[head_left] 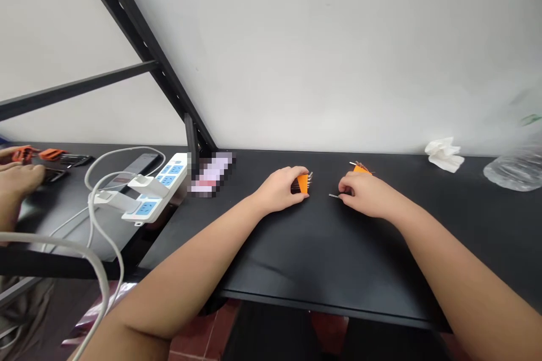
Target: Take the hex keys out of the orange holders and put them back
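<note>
My left hand [282,187] grips an orange hex key holder [302,183] between thumb and fingers on the black table. Bent ends of several hex keys [310,179] stick out on the holder's right side. Across a small gap, my right hand [359,194] pinches a thin silver hex key [333,196] whose end points left, low over the tabletop. Just behind the right hand lies a second orange piece [361,168] with thin metal keys around it, partly hidden by the fingers.
A white power strip [146,207] with plugs and cables stands left, by a black metal frame [156,62]. Crumpled tissue [444,154] and a clear plastic bag [514,169] lie right. A phone [139,166] and another person's hand [25,177] with orange tools are far left.
</note>
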`<state>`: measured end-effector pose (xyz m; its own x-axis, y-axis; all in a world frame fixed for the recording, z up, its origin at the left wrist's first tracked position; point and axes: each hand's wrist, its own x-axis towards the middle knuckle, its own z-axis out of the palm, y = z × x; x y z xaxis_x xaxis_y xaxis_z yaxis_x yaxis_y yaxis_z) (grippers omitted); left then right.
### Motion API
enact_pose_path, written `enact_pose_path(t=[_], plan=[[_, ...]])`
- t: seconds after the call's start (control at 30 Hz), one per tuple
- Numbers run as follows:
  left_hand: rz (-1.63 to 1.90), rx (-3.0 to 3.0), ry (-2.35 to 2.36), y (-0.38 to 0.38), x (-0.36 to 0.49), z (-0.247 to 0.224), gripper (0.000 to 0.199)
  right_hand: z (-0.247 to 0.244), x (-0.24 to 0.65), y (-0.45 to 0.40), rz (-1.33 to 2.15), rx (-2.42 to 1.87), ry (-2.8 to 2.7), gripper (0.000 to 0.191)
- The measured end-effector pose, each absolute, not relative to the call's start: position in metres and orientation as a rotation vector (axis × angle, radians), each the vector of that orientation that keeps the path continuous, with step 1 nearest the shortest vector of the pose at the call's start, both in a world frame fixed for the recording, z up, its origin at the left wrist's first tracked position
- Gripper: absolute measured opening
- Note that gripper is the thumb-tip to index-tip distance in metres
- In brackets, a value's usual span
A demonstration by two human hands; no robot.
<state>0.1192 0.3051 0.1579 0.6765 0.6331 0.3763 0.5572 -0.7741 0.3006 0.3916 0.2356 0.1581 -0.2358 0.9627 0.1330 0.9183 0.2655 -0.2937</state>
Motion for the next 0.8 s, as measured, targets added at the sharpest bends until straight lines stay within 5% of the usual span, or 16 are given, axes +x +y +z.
enact_pose_path(t=[0.53, 0.8], plan=[[0.668, 2.722, 0.944, 0.305, 0.120, 0.159, 0.049, 0.161, 0.381, 0.234, 0.319, -1.871, -2.255, 0.005], [0.767, 2.620, 0.926, 0.304, 0.121, 0.158, 0.052, 0.158, 0.368, 0.231, 0.180, -1.366, -2.258, 0.008]])
